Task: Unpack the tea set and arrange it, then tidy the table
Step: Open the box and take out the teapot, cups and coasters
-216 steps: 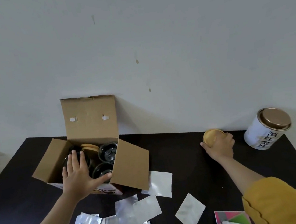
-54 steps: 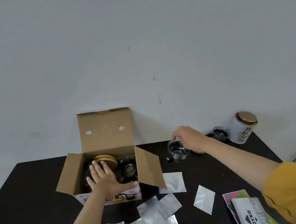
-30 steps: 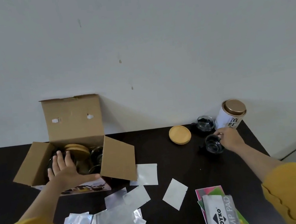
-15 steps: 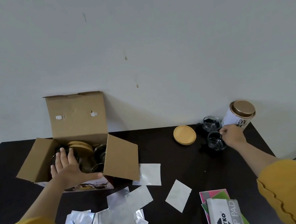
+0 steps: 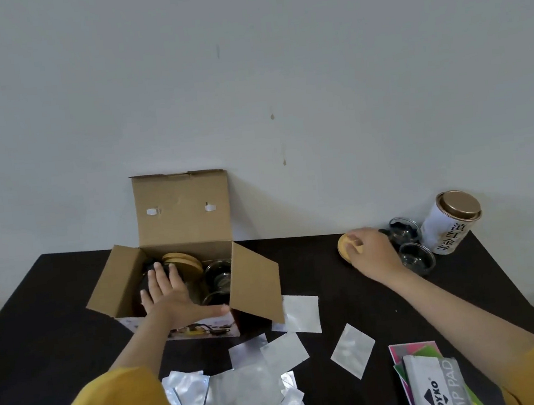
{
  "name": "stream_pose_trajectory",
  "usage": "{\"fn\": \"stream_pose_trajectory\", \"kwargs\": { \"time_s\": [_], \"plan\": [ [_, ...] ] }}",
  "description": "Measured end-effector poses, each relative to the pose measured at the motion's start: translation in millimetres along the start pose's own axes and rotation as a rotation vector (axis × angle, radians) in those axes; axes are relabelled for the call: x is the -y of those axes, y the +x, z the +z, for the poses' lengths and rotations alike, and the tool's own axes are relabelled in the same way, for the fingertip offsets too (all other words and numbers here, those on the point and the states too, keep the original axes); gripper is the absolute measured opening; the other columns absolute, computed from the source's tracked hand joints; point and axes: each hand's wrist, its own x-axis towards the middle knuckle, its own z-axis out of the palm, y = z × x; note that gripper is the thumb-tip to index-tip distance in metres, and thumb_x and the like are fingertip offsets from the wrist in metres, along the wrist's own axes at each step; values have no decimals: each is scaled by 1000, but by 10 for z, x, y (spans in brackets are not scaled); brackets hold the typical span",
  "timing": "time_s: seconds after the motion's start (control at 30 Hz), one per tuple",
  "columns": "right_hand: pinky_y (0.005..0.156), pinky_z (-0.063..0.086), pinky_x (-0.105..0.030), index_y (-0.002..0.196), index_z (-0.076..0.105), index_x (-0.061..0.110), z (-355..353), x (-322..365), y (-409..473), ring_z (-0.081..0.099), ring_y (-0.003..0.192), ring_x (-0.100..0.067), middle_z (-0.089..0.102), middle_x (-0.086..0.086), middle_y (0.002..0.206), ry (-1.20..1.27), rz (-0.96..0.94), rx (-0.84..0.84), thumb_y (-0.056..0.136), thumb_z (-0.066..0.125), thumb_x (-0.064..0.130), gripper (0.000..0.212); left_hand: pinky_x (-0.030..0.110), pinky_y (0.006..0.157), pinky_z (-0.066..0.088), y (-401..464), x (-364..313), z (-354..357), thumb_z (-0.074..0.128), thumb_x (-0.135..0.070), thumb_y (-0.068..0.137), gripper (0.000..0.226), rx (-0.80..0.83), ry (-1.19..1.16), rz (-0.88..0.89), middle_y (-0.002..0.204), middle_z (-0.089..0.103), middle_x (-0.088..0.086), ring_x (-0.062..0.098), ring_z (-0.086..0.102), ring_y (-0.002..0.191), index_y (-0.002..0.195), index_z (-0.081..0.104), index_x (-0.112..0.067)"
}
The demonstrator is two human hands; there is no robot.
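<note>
An open cardboard box (image 5: 180, 270) stands left of centre on the dark tabletop (image 5: 315, 263), its back flap upright against the wall. The left hand (image 5: 173, 294) lies flat across the box's front edge, fingers straight and spread over the contents, thumb stretched along the rim toward the right. Under and beside it sit a stack of round wooden coasters (image 5: 181, 262) and glass cups (image 5: 219, 275) (how many cups is hard to tell through the glare).

In the right part of the frame, the right hand (image 5: 371, 252) curls its fingertips onto a single wooden coaster (image 5: 346, 250) lying on the tabletop, gripping it by its edge. Just right of that hand stand two glass cups (image 5: 416, 257), one behind the other, and beyond them a white tea tin (image 5: 452, 222) with a gold lid.

Silver foil packets (image 5: 239, 393) are heaped at the bottom centre, with a few loose ones nearer the box. A notepad (image 5: 433, 382) on coloured paper lies at the lower right.
</note>
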Motion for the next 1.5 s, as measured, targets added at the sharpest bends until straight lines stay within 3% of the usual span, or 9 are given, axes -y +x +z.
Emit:
{"fn": "stream_pose_trajectory", "kwargs": {
  "time_s": [0.2, 0.33, 0.5, 0.6, 0.7, 0.83, 0.93, 1.13, 1.5],
  "plan": [
    [80, 47, -20, 125, 61, 8, 614, 1301, -88, 60, 83, -7, 67, -2, 109, 210, -101, 182, 91, 62, 21, 36, 53, 115, -6, -2, 53, -7, 52, -95, 38, 159, 24, -27, 29, 148, -38, 18, 35, -30, 138, 142, -28, -7],
    [92, 50, -28, 131, 55, 9, 1114, 1970, -29, 62, 104, -17, 65, -7, 119, 222, -133, 361, 93, 59, 22, 41, 54, 115, -8, 40, 94, 15, 51, -96, 39, 159, 35, -31, 43, 146, -40, 20, 36, -33, 137, 141, -29, -5],
    [72, 51, -34, 99, 62, 6, 1624, 2375, 106, 63, 91, -30, 65, -14, 102, -220, -153, 506, 88, 63, 18, 16, 54, 114, -9, 91, 103, 68, 52, -95, 40, 159, 19, -45, 47, 145, -41, 20, 35, -36, 135, 140, -31, -5],
    [80, 48, -34, 114, 60, 3, 1846, 2393, 193, 59, 104, -33, 60, -18, 117, -551, -156, 590, 88, 63, 18, 30, 55, 114, -9, 101, 108, 91, 52, -95, 39, 159, 9, -51, 53, 146, -39, 20, 36, -35, 136, 141, -30, -4],
    [90, 45, -35, 129, 51, 1, 1988, 2388, 273, 50, 115, -35, 51, -19, 130, -678, -123, 600, 90, 62, 21, 46, 55, 114, -8, 112, 107, 111, 51, -95, 38, 159, -13, -56, 61, 147, -38, 20, 36, -34, 136, 141, -29, -4],
    [84, 44, -32, 120, 58, 9, 2027, 2387, 331, 58, 108, -28, 60, -10, 119, -745, -159, 616, 90, 61, 23, 33, 56, 114, -9, 118, 107, 125, 53, -94, 38, 159, -19, -62, 61, 147, -39, 20, 36, -34, 136, 141, -29, -4],
    [79, 46, -31, 112, 61, 11, 2001, 2362, 353, 61, 101, -27, 63, -8, 113, -704, -190, 581, 88, 64, 25, 29, 55, 114, -9, 114, 99, 121, 53, -95, 38, 160, -20, -59, 53, 146, -39, 20, 35, -35, 136, 141, -29, -4],
    [82, 50, -36, 121, 44, 0, 1996, 2298, 262, 55, 104, -36, 56, -21, 116, -578, -194, 419, 70, 80, 36, 72, 55, 115, -9, 119, 100, 131, 52, -96, 34, 162, -30, -87, 57, 147, -39, 19, 34, -35, 136, 142, -29, -5],
    [74, 50, -35, 117, 46, 4, 1601, 2385, 224, 57, 100, -32, 57, -16, 110, -367, -294, 349, 64, 83, 35, 72, 55, 115, -9, 96, 85, 101, 51, -96, 36, 161, -24, -72, 41, 147, -39, 19, 34, -35, 136, 142, -28, -5]
  ]
}}
